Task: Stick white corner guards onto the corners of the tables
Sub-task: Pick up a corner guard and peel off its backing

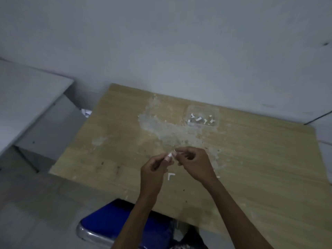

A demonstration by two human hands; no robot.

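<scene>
Your left hand (154,168) and right hand (195,163) both pinch one white corner guard (169,156) above the wooden table (251,159). A second guard (170,176) lies flat just below; more sit in the clear tray (203,118).

Matt wood-grain table (251,159), scuffed patch; clear plastic box (202,116); glossy chrome chair frame (84,232).
</scene>
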